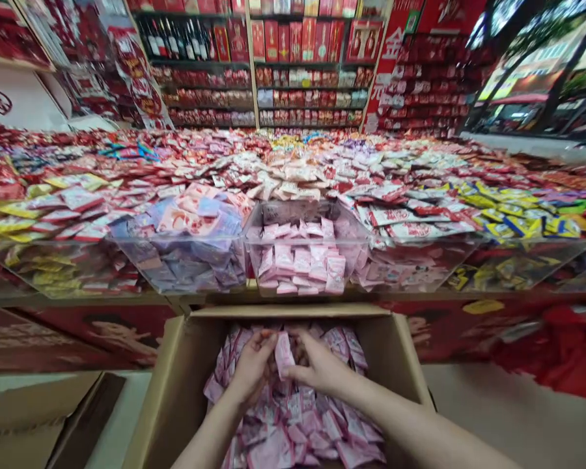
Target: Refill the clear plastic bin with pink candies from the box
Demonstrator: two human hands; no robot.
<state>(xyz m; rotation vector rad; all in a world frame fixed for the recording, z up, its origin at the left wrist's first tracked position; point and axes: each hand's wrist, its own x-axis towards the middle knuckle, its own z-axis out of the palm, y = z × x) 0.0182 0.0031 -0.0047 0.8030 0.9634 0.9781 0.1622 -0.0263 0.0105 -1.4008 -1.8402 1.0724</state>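
Note:
Both my hands are inside an open cardboard box (163, 378) filled with small pink candy packets (273, 446). My right hand (315, 361) is closed around one upright pink candy packet (284, 353), its thumb across the lower end. Beside it, my left hand (252, 361) has curled fingers near the packet's left edge; whether it grips anything is hidden. Above the box, a clear plastic bin (254, 244) on the display holds several packets of the same pink kind, partly stacked in rows.
Neighbouring bins hold purple-blue packets (190, 260), red-and-white packets (410, 225) and yellow packets (512, 215). Shelves of bottles (178, 42) and red boxes (295, 42) stand behind. An open cardboard carton (29, 417) lies at lower left, and red bags (561, 352) hang at right.

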